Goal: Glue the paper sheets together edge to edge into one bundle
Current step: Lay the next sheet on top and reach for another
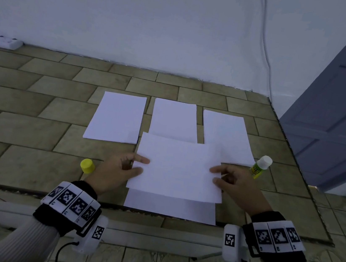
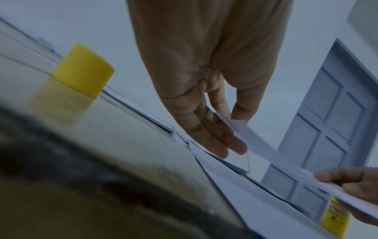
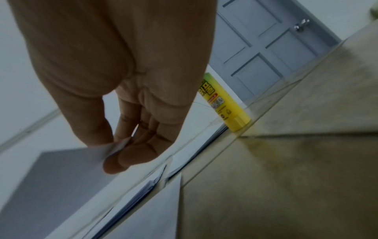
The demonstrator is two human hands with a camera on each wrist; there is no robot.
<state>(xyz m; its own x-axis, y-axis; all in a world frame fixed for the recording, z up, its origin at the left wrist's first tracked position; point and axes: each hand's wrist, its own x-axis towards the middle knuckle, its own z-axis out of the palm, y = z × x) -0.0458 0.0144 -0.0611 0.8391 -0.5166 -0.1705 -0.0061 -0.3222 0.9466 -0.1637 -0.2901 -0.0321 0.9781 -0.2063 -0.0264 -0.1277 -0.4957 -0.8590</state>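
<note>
- A white sheet (image 1: 177,167) is held above the table (image 1: 25,129), lifted clear of it, between both hands.
- The left hand (image 1: 119,169) pinches the sheet's left edge, thumb on top and fingers underneath; the right hand (image 1: 234,183) pinches the right edge the same way.
- Directly under the held sheet lies another sheet (image 1: 171,206) flat at the table's near edge; only its near strip shows in the head view.
- Beyond them three stacks lie side by side with gaps between: left stack (image 1: 116,118), middle stack (image 1: 174,119), right stack (image 1: 227,135). The held sheet covers the near edge of the middle stack and the near left corner of the right one.
- A glue stick (image 1: 260,167) stands uncapped just beside the right stack's near right corner, close to the right hand.
- Its yellow cap (image 1: 87,165) sits on the table left of the left hand, apart from it.
- A power strip (image 1: 2,41) lies at the far left by the wall; a cable (image 1: 265,44) runs down the wall; a grey door (image 1: 342,104) stands to the right.
- The left wrist view shows the gap between the held sheet (image 2: 266,150) and the paper below, which the head view hides.
- The right wrist view shows the glue stick's label (image 3: 216,98) and the door's handle (image 3: 301,25).
</note>
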